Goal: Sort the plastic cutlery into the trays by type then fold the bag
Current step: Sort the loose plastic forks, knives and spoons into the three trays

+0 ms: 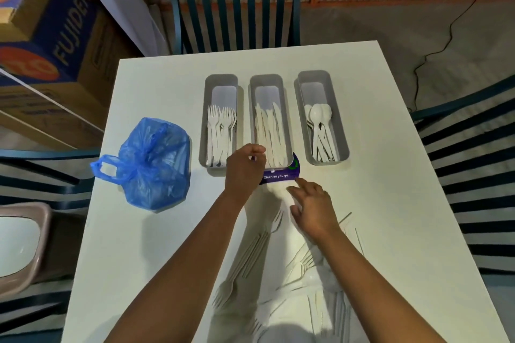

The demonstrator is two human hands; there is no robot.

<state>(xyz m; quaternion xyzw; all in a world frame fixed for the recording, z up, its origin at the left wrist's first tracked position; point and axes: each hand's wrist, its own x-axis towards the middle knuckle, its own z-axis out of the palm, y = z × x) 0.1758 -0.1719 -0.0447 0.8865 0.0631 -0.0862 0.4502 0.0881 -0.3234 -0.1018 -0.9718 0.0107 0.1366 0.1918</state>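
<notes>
L hand [245, 167] fingers curled at knife tray [271, 122] edge, grip unclear; R hand [313, 210] spread flat.

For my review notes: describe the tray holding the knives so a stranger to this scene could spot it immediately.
On the white table, three grey trays stand side by side at the far end. The knife tray is the middle one, between the fork tray and the spoon tray. It alone holds flat, pointed blades, and the left hand hovers at its near end.

Left hand [245, 167] curled at knife tray [271, 120] near end; right hand [313, 207] spread over loose cutlery [250, 253]; blue bag [153, 161] left.
</notes>
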